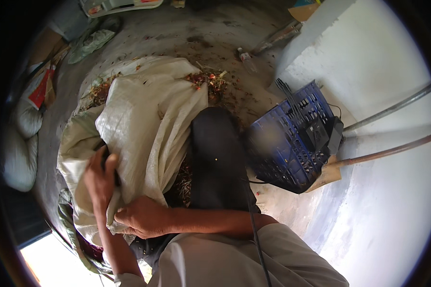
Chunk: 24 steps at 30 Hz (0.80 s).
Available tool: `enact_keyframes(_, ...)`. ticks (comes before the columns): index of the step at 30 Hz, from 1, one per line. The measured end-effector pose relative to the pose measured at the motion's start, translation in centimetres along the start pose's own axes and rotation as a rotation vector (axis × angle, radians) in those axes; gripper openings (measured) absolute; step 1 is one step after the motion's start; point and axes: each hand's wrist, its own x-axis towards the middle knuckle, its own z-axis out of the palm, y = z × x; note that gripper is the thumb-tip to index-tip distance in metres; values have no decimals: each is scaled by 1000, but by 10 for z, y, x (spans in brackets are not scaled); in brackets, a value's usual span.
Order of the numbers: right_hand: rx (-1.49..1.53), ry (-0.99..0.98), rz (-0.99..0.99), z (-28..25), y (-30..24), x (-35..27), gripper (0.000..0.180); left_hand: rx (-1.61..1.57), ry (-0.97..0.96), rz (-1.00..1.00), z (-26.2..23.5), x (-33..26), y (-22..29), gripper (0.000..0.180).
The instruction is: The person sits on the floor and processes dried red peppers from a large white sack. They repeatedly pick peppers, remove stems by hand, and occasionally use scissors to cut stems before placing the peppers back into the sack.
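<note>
The right hand clamps the white sack; whether the left hand grips the dark object, I can't tell.

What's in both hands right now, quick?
Left hand: blurred, by a dark thing; can't tell if it's gripping.
Right hand: closed on the sack.

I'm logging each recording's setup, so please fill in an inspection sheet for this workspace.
Surface: grey floor, scattered with debris.
Job's things: whitish woven sack; dry plant scraps beside its far edge.
Clutter: blue crate holding black devices; clear bottle lying on the floor.
Hands: right grip closed on sack fabric; left grip blurred beside a dark object, hold unclear.
Cables: black cable across the person's front.
Surroundings: white wall, stuffed sacks at left.
</note>
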Motion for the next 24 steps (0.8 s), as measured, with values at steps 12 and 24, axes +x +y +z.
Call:
enact_keyframes(12,256,80,-1,-10,-28,11,24,-705,-149,14,13,80,48,24)
enact_keyframes(24,-192,-115,-624,57,-120,55,15,-1207,287,25,-153,38,-23,24)
